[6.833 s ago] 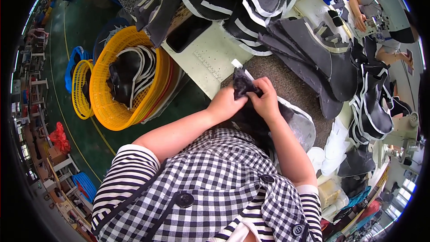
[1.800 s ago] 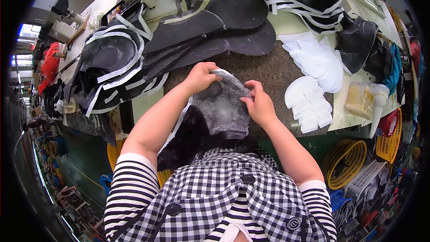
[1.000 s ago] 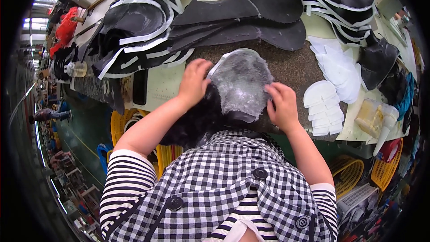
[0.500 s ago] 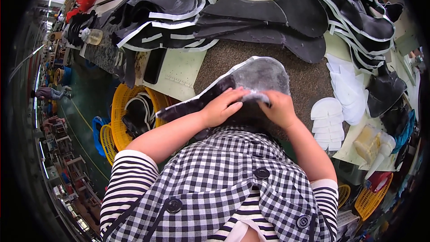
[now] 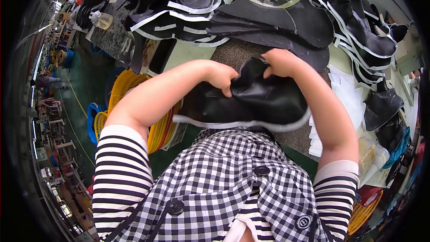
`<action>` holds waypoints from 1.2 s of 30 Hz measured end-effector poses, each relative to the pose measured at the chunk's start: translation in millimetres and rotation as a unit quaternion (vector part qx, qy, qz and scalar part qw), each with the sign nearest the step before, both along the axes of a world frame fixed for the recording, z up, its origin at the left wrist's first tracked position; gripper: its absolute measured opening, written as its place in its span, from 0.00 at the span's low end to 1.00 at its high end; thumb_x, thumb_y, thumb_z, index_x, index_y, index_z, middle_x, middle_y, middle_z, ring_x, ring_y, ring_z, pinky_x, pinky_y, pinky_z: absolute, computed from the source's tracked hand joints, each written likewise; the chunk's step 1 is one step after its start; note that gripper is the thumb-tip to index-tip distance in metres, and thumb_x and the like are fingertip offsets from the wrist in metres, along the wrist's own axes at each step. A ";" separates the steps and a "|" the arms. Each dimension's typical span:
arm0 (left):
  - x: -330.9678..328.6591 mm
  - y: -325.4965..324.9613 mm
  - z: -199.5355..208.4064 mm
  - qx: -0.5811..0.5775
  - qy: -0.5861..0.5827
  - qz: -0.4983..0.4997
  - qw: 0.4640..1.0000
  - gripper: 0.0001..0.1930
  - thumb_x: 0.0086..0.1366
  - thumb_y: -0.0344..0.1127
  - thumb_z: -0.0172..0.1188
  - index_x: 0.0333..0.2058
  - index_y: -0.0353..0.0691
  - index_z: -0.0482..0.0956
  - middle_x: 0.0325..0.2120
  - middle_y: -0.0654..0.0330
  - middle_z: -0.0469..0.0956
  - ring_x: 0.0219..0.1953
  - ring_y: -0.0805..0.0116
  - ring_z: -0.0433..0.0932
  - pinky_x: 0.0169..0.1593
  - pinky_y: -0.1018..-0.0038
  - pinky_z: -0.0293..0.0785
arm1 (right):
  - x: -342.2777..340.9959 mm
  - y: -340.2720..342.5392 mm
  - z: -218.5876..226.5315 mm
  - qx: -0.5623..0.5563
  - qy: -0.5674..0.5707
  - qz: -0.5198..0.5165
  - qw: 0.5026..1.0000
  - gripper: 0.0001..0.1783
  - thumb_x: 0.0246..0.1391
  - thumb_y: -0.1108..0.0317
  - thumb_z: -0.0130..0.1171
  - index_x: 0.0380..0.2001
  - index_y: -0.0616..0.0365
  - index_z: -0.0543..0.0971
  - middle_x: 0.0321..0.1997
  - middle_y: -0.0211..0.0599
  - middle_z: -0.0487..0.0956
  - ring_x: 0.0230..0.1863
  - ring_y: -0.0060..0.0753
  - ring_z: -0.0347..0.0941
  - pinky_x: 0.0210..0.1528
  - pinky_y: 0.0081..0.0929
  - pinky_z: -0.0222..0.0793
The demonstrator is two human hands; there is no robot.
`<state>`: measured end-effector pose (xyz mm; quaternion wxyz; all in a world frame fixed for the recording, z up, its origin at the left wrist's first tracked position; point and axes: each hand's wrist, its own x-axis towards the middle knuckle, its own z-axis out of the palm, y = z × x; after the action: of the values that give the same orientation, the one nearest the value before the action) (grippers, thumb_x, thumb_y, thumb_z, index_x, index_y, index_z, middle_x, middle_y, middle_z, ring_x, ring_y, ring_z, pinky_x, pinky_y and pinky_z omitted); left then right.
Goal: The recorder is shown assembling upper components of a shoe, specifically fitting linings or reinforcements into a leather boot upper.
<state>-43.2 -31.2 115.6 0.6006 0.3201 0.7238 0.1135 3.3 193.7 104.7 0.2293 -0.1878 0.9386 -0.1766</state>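
Note:
Both hands hold up a black leather shoe upper (image 5: 268, 103), its smooth shiny side showing and its white-taped edge hanging toward my body. My left hand (image 5: 221, 78) pinches the upper's far edge, thumb on the shiny face. Farther right, my right hand (image 5: 282, 62) is closed on the same edge near a raised corner. Between the two hands the leather dips and creases. Fingers behind the piece are hidden. Beneath it lies a brown speckled mat (image 5: 233, 51).
Black uppers with white tape (image 5: 188, 27) lie in a pile at the far left, with dark grey pieces (image 5: 273, 20) beside them. White cut pieces (image 5: 345, 94) and a glue container (image 5: 371, 157) stand at the right. Yellow baskets (image 5: 121, 87) sit at the table's left edge.
The upper has been turned over: its grey inner side faced up, now its shiny black side shows. Both hands moved away from my body to its far edge; its taped edge now lies nearest me.

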 end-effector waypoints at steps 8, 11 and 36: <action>2.9 0.8 -73.7 0.093 0.123 0.102 0.983 0.25 0.46 0.37 0.74 0.43 0.32 0.79 0.39 0.52 0.82 0.43 0.59 0.80 0.49 0.70 0.73 | 60.1 -32.5 -82.5 -0.171 0.389 -0.218 0.878 0.30 0.45 0.77 0.62 0.54 0.57 0.68 0.60 0.46 0.67 0.62 0.49 0.65 0.62 0.42 0.62; 10.5 8.0 -102.1 0.092 0.099 0.261 0.956 0.15 0.52 0.35 0.70 0.38 0.35 0.82 0.32 0.61 0.83 0.34 0.73 0.79 0.45 0.75 0.74 | 100.8 -63.0 -101.8 -0.227 0.370 -0.163 0.886 0.32 0.45 0.76 0.62 0.57 0.58 0.68 0.62 0.45 0.65 0.64 0.48 0.62 0.68 0.44 0.56; 36.3 22.7 -63.9 0.121 0.153 0.180 0.964 0.24 0.53 0.37 0.68 0.46 0.26 0.77 0.42 0.44 0.80 0.47 0.55 0.79 0.51 0.68 0.72 | 125.4 -34.2 -106.2 -0.066 0.234 -0.243 0.939 0.32 0.55 0.61 0.57 0.62 0.61 0.66 0.69 0.40 0.62 0.66 0.39 0.59 0.65 0.40 0.54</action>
<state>-6.9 -8.5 51.7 0.4091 0.2685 0.8336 0.2562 128.7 159.6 -1.6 -0.0596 -0.0046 0.9690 -0.2397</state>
